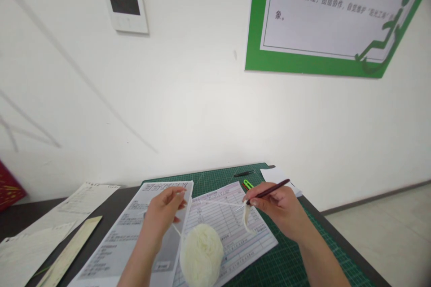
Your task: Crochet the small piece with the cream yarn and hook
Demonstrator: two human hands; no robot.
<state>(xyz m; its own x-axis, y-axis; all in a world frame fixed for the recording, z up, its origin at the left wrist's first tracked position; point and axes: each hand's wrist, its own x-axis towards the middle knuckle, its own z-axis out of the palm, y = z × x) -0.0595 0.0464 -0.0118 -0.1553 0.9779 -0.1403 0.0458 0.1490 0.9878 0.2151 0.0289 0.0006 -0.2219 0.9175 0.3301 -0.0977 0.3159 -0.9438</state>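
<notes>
Above the green cutting mat [254,273], both hands are up, with open air between them and only a pale yarn strand [230,204] crossing it. Beyond the mat's far edge rises the white wall [202,98]; off to the right, the dark tabletop [99,233] ends and the floor [397,219] shows. Left hand [163,213], fingers curled, has the strand pinched over the grey printed page [126,237]. Right hand [283,210] grips a slim hook [274,187] by its dark red handle, pointing left, a short cream strip [247,219] dangling just below its tip. And there's the yarn ball [202,255], cream, round, loosely wound, sitting near the front on the lined sheet [232,228], between the forearms.
</notes>
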